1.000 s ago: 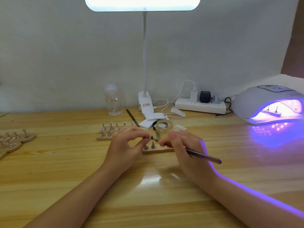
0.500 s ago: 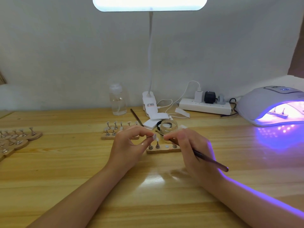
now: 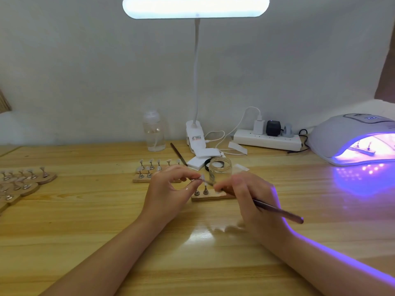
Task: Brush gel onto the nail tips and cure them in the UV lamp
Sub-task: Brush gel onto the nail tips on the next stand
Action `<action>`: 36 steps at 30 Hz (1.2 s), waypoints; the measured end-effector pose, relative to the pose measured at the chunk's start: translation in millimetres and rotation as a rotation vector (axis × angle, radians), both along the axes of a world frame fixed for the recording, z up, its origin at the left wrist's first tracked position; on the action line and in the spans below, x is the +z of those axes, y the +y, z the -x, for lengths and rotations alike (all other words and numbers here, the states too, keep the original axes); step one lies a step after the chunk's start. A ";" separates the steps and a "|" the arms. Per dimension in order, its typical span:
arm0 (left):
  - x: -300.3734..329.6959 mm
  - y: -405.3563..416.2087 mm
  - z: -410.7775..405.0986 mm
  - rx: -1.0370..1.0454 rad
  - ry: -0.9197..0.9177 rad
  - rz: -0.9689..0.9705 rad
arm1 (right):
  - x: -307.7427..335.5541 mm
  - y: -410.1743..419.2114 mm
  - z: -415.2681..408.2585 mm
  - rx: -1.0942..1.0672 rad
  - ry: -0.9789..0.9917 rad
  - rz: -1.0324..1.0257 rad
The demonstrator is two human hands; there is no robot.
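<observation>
**Brush meets a nail tip held above its wooden stand**

The left hand (image 3: 168, 190) pinches a small metal holder with a pale nail tip (image 3: 202, 177) between thumb and fingers, raised just above a short wooden stand (image 3: 211, 196) near the middle of the bench (image 3: 85, 231). The right hand (image 3: 250, 195) has its grip closed on a dark brush (image 3: 277, 211), whose far end reaches the held nail tip. Two more holders stand upright on the wooden stand. Just beyond the hands is an open glass jar (image 3: 220, 168). Farther left lies another stand with nail tips (image 3: 149, 169), and more stands (image 3: 23, 180) sit at the left edge. At the far right the UV lamp (image 3: 350, 137) glows violet with a stand inside it. A clip-on desk lamp (image 3: 195, 7) shines overhead.
</observation>
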State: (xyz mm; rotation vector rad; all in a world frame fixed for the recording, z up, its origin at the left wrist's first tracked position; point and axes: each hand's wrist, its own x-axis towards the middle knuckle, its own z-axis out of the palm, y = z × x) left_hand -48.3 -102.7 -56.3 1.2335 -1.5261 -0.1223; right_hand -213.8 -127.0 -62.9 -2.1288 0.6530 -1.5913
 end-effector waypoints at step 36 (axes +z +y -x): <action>1.0 2.5 0.8 0.026 -0.026 -0.013 | 5.9 2.4 0.8 0.035 -0.059 -0.217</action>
